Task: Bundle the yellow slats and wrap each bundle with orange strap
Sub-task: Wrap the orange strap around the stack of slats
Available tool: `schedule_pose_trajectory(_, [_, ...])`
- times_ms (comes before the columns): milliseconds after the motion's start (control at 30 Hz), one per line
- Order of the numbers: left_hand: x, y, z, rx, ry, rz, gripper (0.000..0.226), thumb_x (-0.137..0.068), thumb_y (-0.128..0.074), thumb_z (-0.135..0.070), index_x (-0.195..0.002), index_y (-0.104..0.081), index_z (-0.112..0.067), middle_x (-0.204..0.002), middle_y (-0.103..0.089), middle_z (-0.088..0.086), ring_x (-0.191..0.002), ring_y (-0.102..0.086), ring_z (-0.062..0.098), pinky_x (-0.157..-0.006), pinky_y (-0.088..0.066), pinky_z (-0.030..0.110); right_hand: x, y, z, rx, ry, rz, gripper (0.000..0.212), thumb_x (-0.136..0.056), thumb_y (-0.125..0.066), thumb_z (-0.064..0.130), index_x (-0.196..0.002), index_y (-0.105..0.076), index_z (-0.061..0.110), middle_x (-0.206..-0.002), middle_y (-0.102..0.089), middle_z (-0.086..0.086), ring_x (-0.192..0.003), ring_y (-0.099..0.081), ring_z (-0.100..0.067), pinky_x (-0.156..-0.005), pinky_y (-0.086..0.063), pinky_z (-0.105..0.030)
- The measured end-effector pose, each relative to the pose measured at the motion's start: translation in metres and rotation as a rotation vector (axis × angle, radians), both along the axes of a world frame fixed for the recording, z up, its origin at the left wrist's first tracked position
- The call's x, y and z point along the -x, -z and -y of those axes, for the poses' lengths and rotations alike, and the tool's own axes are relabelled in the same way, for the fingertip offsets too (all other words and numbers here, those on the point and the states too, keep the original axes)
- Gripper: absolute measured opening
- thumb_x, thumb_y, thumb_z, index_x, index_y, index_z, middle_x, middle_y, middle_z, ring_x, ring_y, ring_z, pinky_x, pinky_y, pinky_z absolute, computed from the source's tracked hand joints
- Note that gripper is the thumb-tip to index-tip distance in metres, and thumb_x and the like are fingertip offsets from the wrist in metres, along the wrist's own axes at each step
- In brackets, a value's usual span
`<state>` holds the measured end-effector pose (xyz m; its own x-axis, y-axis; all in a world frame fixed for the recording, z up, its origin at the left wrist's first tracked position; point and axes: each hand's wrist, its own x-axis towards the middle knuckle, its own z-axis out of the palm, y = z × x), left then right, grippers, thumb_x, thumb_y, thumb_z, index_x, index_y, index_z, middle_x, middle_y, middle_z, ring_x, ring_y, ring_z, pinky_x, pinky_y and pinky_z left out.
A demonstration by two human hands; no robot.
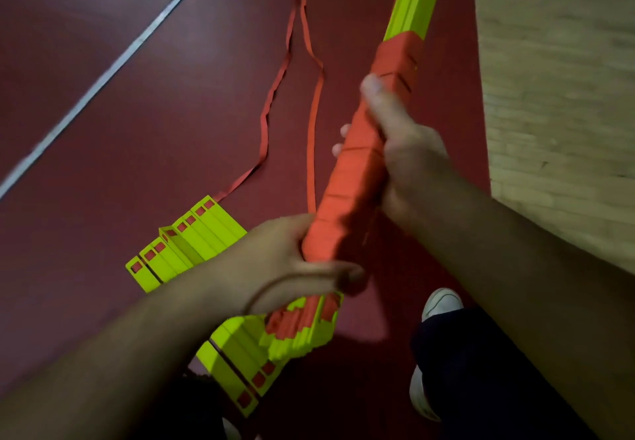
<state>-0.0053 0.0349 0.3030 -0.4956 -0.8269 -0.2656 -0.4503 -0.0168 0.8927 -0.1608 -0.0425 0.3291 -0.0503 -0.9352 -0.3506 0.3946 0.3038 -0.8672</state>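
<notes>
Bundle [412, 10] of yellow slats is held up off the floor [137, 130], slanting from bottom centre to top right. Its mid section is wound tight w/ orange strap [347, 182]. Bare yellow shows above the wrap and at the near end.

L hand [285, 261] grips the lower end of the wrapped part, fingers curled round it, thumb across the front. R hand [405, 154] is clamped round the wrap higher up, thumb lying along the strap, fingertips showing on the far side.

Spare slats [192, 244] lie fanned flat on the floor, partly under the L forearm. Loose strap tails [275, 96] trail in two lines over the red floor: one meets the spare slats, the other runs in behind the L hand. White shoe [439, 302] on the floor, bottom right.
</notes>
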Motion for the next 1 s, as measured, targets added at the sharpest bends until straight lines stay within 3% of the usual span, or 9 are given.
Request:
schedule_pose_trajectory(67, [0.001, 0.008, -0.003, 0.086, 0.044, 0.072, 0.05, -0.071, -0.071, -0.065, -0.091, -0.059, -0.021, -0.069, -0.06, -0.007, -0.063, -0.051, 0.005, -0.058, -0.046, 0.031, -0.001, 0.007, -0.002, 0.016, 0.013, -0.148, 0.025, -0.078, -0.081, 0.029, -0.081, -0.063, 0.013, -0.067, -0.064, -0.004, -0.058, -0.062, -0.02, -0.057, -0.053, -0.032])
schedule_pose_trajectory(167, [-0.003, 0.01, -0.004, -0.052, 0.059, -0.205, 0.079, -0.076, -0.066, -0.074, -0.096, -0.057, 0.002, -0.071, -0.052, 0.023, -0.066, -0.045, 0.019, -0.054, -0.041, 0.044, 0.004, 0.004, 0.0, -0.057, -0.066, -0.031, 0.01, -0.083, -0.07, 0.013, -0.081, -0.061, 0.01, -0.063, -0.056, -0.007, -0.049, -0.055, -0.019, -0.055, -0.051, -0.032])
schedule_pose_trajectory(300, [-0.015, 0.002, 0.001, -0.171, 0.072, -0.367, 0.073, -0.072, -0.058, -0.08, -0.09, -0.064, -0.01, -0.058, -0.05, 0.003, -0.044, -0.04, 0.01, -0.041, -0.034, 0.02, 0.006, -0.004, 0.001, -0.047, -0.191, 0.338, 0.014, -0.092, -0.051, 0.017, -0.079, -0.055, 0.014, -0.069, -0.05, -0.003, -0.055, -0.051, -0.014, -0.054, -0.049, -0.026])
schedule_pose_trajectory(400, [-0.013, 0.008, 0.0, -0.272, 0.112, -0.367, 0.1, -0.064, -0.074, -0.076, -0.1, -0.052, 0.015, -0.069, -0.048, 0.038, -0.053, -0.045, 0.047, -0.05, -0.041, 0.061, 0.008, -0.005, -0.003, 0.014, -0.173, 0.491, 0.015, -0.09, -0.052, 0.021, -0.082, -0.063, 0.013, -0.073, -0.06, -0.003, -0.065, -0.062, -0.016, -0.066, -0.054, -0.03])
schedule_pose_trajectory(533, [-0.004, 0.005, 0.0, -0.179, -0.037, -0.301, 0.072, -0.061, -0.087, -0.048, -0.107, -0.057, -0.001, -0.077, -0.057, 0.008, -0.068, -0.053, 0.013, -0.061, -0.048, 0.032, 0.007, -0.008, -0.001, 0.031, -0.144, 0.272, 0.016, -0.092, -0.058, 0.027, -0.104, -0.057, 0.016, -0.085, -0.069, -0.007, -0.077, -0.068, -0.024, -0.075, -0.054, -0.036])
schedule_pose_trajectory(633, [-0.007, 0.001, 0.0, -0.012, -0.075, -0.058, 0.066, -0.061, -0.081, -0.053, -0.109, -0.059, -0.013, -0.082, -0.058, 0.018, -0.07, -0.052, 0.014, -0.064, -0.048, 0.044, 0.002, -0.005, -0.003, 0.031, -0.094, 0.045, 0.008, -0.09, -0.067, 0.016, -0.086, -0.061, 0.012, -0.075, -0.064, -0.01, -0.061, -0.064, -0.023, -0.061, -0.056, -0.036])
schedule_pose_trajectory(867, [-0.024, -0.016, -0.001, -0.173, -0.016, -0.315, 0.092, -0.06, -0.07, -0.082, -0.113, -0.066, -0.007, -0.089, -0.053, 0.045, -0.076, -0.049, 0.039, -0.064, -0.041, 0.068, 0.007, -0.007, 0.002, -0.118, -0.052, 0.234, 0.02, -0.091, -0.054, 0.015, -0.075, -0.061, 0.004, -0.066, -0.061, -0.01, -0.056, -0.062, -0.022, -0.061, -0.059, -0.034])
schedule_pose_trajectory(933, [-0.021, -0.019, -0.002, -0.191, -0.084, -0.237, 0.113, -0.041, -0.068, -0.092, -0.113, -0.067, -0.006, -0.096, -0.063, 0.031, -0.088, -0.057, 0.028, -0.081, -0.047, 0.06, 0.006, -0.005, -0.001, -0.114, -0.045, 0.289, 0.035, -0.093, -0.051, 0.017, -0.064, -0.066, 0.004, -0.063, -0.062, -0.008, -0.053, -0.063, -0.018, -0.06, -0.06, -0.032])
schedule_pose_trajectory(1000, [-0.019, -0.019, -0.002, -0.237, -0.128, -0.216, 0.128, -0.018, -0.068, -0.093, -0.114, -0.064, -0.01, -0.096, -0.066, 0.005, -0.087, -0.06, 0.014, -0.083, -0.05, 0.033, 0.005, -0.003, -0.002, -0.102, -0.066, 0.325, 0.048, -0.095, -0.05, 0.02, -0.054, -0.069, 0.004, -0.062, -0.064, -0.008, -0.053, -0.064, -0.018, -0.063, -0.06, -0.032])
